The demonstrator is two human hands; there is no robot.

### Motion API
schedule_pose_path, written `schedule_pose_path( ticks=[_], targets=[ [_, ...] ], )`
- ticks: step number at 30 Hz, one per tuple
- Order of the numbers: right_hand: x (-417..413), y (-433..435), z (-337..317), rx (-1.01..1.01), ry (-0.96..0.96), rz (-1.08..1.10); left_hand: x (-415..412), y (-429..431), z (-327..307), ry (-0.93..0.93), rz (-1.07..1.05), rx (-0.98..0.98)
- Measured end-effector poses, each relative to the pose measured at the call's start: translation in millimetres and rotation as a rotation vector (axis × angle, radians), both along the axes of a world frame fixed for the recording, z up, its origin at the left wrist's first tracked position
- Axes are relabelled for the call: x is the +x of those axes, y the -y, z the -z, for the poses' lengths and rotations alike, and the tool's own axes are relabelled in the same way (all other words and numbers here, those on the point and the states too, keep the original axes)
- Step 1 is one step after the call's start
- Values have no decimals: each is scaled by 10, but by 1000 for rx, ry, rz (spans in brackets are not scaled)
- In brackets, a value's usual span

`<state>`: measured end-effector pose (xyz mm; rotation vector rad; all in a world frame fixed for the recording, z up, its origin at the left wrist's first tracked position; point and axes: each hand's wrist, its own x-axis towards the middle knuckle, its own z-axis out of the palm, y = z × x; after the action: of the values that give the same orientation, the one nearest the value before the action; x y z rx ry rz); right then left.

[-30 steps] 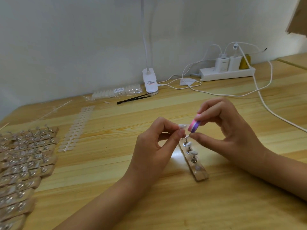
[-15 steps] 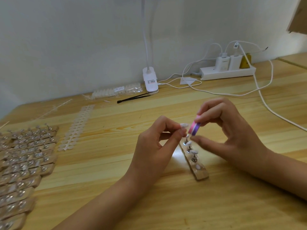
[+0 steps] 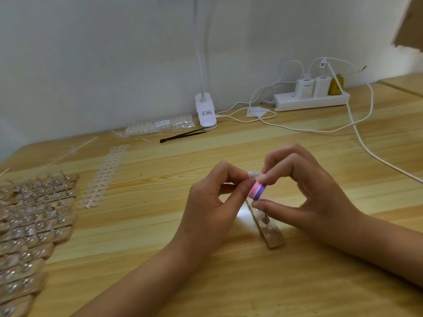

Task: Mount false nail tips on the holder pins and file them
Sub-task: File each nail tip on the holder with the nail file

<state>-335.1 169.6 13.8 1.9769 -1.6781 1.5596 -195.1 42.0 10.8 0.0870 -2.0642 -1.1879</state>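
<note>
The left hand pinches one nail tip between thumb and forefinger, raised off the counter, I'd guess to leave its edge free. The right hand pinches a pink-and-purple file block against it. Just beneath, mid-counter, lies the holder strip, handy for mounting; more holders crowd the left edge.

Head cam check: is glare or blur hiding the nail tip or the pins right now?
Head view: a bright patch lies on the table beside the holder strip, not over the pins; the nail tip in the left hand is pale but legible; the file block in the right hand looks soft-edged; the stacked holders at far left are blurred.
</note>
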Motion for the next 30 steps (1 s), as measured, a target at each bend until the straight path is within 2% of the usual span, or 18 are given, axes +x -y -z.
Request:
schedule_pose_path(
  ticks=[2,3,7,11,15,20,25,28,30],
  targets=[
    [-16,10,11,-5,1,4,-4,3,5,4,1,23],
    [-48,13,2,-5,61,16,-7,6,10,4,1,45],
    [-180,9,-51,-24,534,7,-12,6,18,21,30,85],
    [-183,31,-43,-18,696,-53,-17,19,20,32,47,126],
    [-104,11,-39,6,548,-122,-13,27,2,32,41,183],
    [-31,-27,-32,12,27,-64,-27,37,0,26,27,204],
    [-48,-27,-39,-2,72,-28,-17,16,10,27,78,202],
    [-50,-17,-17,-17,7,-38,-15,18,5,9,79,211],
    [-61,-12,-19,-15,53,-30,-17,16,5,8,80,225]
  ],
)
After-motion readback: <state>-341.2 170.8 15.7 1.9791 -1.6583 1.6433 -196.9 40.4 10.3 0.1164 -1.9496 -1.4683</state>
